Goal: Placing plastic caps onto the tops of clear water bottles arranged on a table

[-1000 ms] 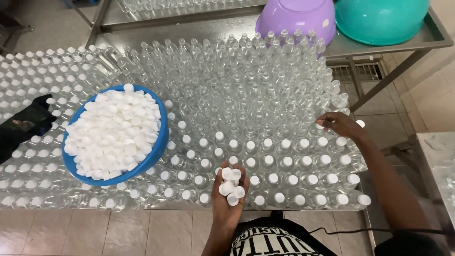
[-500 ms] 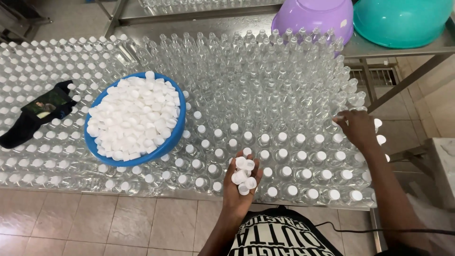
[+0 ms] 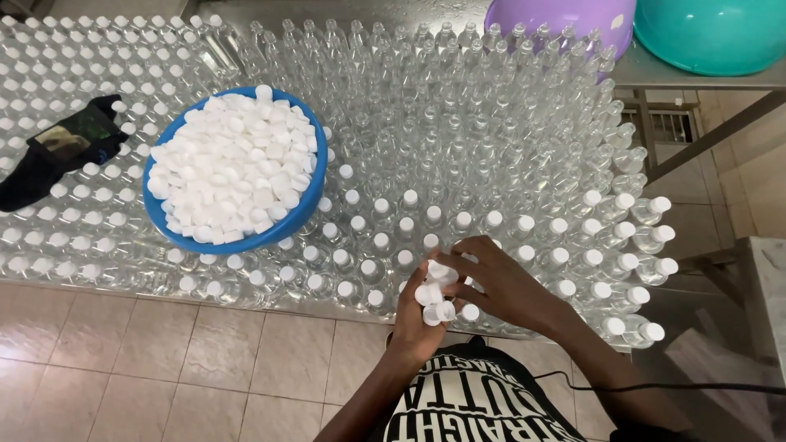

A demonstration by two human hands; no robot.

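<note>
While both hands (image 3: 458, 295) meet over clear bottles (image 3: 458, 164), white caps (image 3: 434, 295) sit between.

Taking the blue bowl (image 3: 236, 168) as the landmark: a dark phone (image 3: 72, 139) lies just left of it on top of the bottle caps, tilted, its rectangular screen dim with a greenish-brown reflection, in a black case beside a black cloth (image 3: 29, 180).

As packaging, rows of clear plastic bottles (image 3: 458, 131) surround the bowl on all sides; those left of and below it wear white caps, and those above and right of it stand mostly uncapped. None shows a label. The bowl itself holds a heap of loose white caps (image 3: 233, 164). No signs are in view.
</note>
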